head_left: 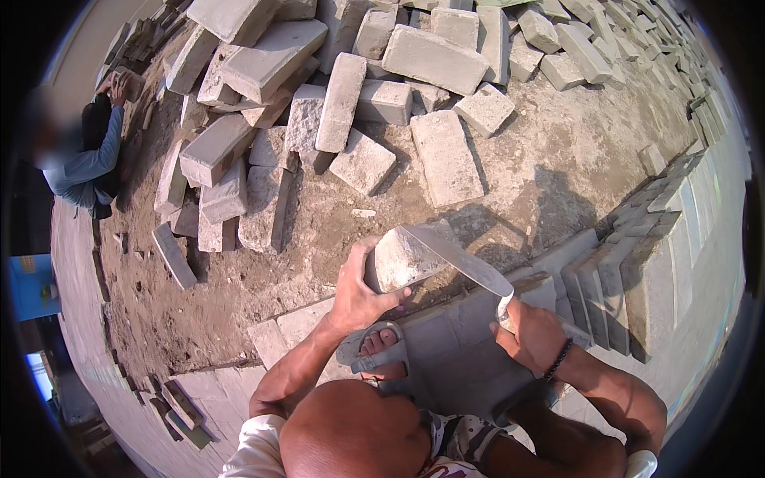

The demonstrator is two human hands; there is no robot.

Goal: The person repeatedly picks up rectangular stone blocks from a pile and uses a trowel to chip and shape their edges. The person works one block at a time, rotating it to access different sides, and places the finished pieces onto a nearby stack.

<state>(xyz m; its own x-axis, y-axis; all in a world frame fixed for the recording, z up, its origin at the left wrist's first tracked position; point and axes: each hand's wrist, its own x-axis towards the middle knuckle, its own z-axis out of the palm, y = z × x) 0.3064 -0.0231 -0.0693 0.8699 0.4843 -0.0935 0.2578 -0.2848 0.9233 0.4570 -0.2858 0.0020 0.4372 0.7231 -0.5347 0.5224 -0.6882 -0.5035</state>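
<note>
My left hand grips a grey concrete paving block by its left end, the thumb along its near side. The block is tilted up just above the dirt, in front of my sandalled foot. Closed round a short pale handle, my right hand holds a tool with a long, flat metal blade. The blade slants up and left from the hand, and its far part lies over the top of the block. Whether its edge touches the block I cannot tell.
Loose paving blocks lie heaped across the far side. A row of blocks leans along the right. Laid paving borders the dirt. At the far left, another person crouches, hands on a block.
</note>
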